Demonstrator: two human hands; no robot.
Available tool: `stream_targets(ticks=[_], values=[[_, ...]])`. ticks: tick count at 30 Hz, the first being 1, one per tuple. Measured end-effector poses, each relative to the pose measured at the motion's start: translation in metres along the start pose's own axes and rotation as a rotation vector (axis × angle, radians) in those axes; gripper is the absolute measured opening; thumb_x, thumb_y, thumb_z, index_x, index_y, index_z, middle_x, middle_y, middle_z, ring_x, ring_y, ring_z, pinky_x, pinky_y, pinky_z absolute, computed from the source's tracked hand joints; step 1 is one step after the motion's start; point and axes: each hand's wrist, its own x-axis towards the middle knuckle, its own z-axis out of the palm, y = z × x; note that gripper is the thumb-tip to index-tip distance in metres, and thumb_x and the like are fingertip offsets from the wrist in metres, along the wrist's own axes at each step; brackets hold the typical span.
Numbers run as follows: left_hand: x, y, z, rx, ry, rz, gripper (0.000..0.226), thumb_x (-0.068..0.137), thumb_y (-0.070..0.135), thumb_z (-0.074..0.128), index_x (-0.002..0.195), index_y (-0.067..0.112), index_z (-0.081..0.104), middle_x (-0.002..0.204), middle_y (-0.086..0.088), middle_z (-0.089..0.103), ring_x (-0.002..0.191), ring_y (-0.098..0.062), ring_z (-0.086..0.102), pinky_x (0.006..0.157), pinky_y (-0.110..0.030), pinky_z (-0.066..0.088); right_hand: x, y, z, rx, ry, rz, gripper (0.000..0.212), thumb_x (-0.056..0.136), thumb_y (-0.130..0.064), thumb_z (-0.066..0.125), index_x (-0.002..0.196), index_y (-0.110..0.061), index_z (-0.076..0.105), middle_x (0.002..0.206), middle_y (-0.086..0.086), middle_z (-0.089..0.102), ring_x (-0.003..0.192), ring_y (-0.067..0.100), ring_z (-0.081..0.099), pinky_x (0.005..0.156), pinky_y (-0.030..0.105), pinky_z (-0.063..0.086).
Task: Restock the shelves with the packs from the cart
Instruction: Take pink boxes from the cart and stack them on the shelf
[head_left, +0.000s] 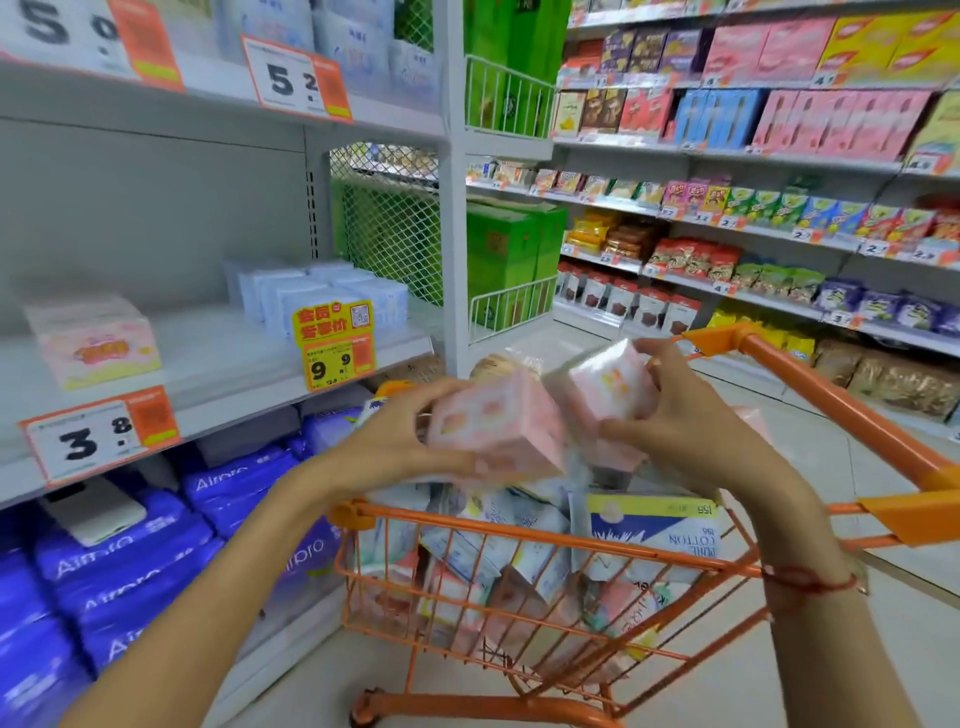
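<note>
Above the orange cart (524, 525), both of your hands are up, each with a pink pack. Your left hand (395, 441) curls its fingers round the left end of one pink pack (498, 428), thumb on top at about 12 o'clock of the pack and the other fingers underneath. Your right hand (691, 415) grips a second pink pack (608, 389), fingers wrapped over its far top edge and thumb pressed against its near face. The two packs are tilted and touch or nearly touch where they meet; motion blur stops me saying which.

The cart basket below is heaped with more packs, among them a white and blue pack marked "PURE COTTON" (660, 530) at 4 o'clock of your left hand. The cart's orange handle (831, 400) runs off toward 2 o'clock.

At 9 o'clock from your hands, the grey middle shelf (218, 358) carries one matching pink pack (93, 340) near its left end, above a "3.8" price tag (98, 436). Farther right on that shelf stands a group of pale blue packs (317, 291), behind a yellow "9.9" tag (335, 345). On the shelf beneath lie purple "Airpro" bags (119, 561), and a white phone-like slab (93, 512) rests on top of them. A red string bracelet (810, 584) circles your right wrist.
</note>
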Motion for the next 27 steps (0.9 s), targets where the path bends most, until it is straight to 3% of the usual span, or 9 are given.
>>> stream_targets(ticks=[4,6,8,12,15,17,19,24,27], values=[[-0.004,-0.016,-0.052,-0.31,0.319,-0.099,0.053,0.046,0.034,0.073,0.098,0.025,0.065,0.09,0.004,0.07,0.091,-0.016,0.064,0.082,-0.029,0.05,0.016,-0.023,0.014,0.513,0.109,0.099,0.057,0.075,-0.019,0.071,0.121,-0.026,0.037,0.107,0.005,0.064,0.089,0.02,0.066,0.072,0.037,0.056],[-0.009,-0.018,-0.075,-0.496,0.445,-0.166,0.037,0.053,0.022,0.072,0.089,0.017,0.064,0.078,-0.001,0.071,0.08,-0.017,0.066,0.077,-0.029,0.055,0.028,-0.04,0.027,0.712,-0.009,0.129,0.057,0.071,-0.022,0.067,0.124,-0.014,0.048,0.101,0.005,0.067,0.078,0.017,0.066,0.06,0.025,0.049],[-0.02,-0.017,-0.094,-0.546,0.563,-0.201,0.028,0.056,0.023,0.068,0.08,0.015,0.057,0.062,0.003,0.066,0.06,-0.009,0.064,0.057,-0.018,0.054,0.04,-0.061,0.045,0.897,-0.196,0.148,0.044,0.074,-0.021,0.061,0.116,-0.007,0.056,0.094,0.007,0.063,0.074,0.018,0.058,0.066,0.023,0.041],[-0.047,-0.027,-0.127,-0.532,0.785,-0.268,0.04,0.046,0.031,0.064,0.083,0.018,0.059,0.081,-0.002,0.061,0.075,-0.014,0.06,0.072,-0.031,0.052,0.064,-0.093,0.093,1.159,-0.476,0.173,0.059,0.056,-0.024,0.068,0.111,-0.008,0.054,0.1,0.015,0.052,0.097,0.03,0.044,0.083,0.038,0.036],[-0.061,-0.036,-0.144,-0.545,0.883,-0.285,0.036,0.048,0.03,0.063,0.083,0.019,0.059,0.08,-0.002,0.062,0.075,-0.017,0.06,0.07,-0.03,0.052,0.081,-0.111,0.129,1.235,-0.576,0.236,0.068,0.052,-0.02,0.069,0.116,0.0,0.056,0.107,0.017,0.055,0.105,0.033,0.053,0.085,0.043,0.047],[-0.069,-0.036,-0.151,-0.502,0.901,-0.292,0.03,0.055,0.029,0.057,0.083,0.018,0.058,0.08,-0.005,0.061,0.073,-0.018,0.059,0.06,-0.024,0.053,0.089,-0.12,0.151,1.257,-0.601,0.284,0.069,0.041,-0.017,0.074,0.107,-0.001,0.061,0.103,0.016,0.055,0.101,0.029,0.053,0.074,0.036,0.048],[-0.076,-0.037,-0.16,-0.445,0.937,-0.314,0.034,0.053,0.031,0.059,0.084,0.018,0.061,0.086,-0.009,0.062,0.074,-0.02,0.059,0.066,-0.025,0.052,0.096,-0.126,0.168,1.293,-0.603,0.335,0.071,0.035,-0.015,0.078,0.104,-0.003,0.062,0.107,0.014,0.053,0.103,0.026,0.049,0.073,0.031,0.044],[-0.094,-0.05,-0.187,-0.259,1.276,-0.368,0.093,0.041,0.048,0.075,0.127,0.022,0.048,0.113,0.001,0.059,0.097,-0.018,0.062,0.091,-0.042,0.051,0.114,-0.135,0.197,1.313,-0.63,0.352,0.101,0.032,-0.022,0.085,0.126,0.002,0.056,0.136,0.02,0.052,0.116,0.033,0.051,0.104,0.044,0.036],[-0.102,-0.057,-0.204,-0.085,1.44,-0.346,0.076,0.049,0.041,0.08,0.115,0.026,0.046,0.106,0.007,0.058,0.104,-0.019,0.061,0.097,-0.043,0.047,0.123,-0.15,0.205,1.251,-0.626,0.324,0.056,0.061,-0.022,0.072,0.114,-0.004,0.061,0.113,0.016,0.062,0.095,0.03,0.059,0.079,0.036,0.048]])
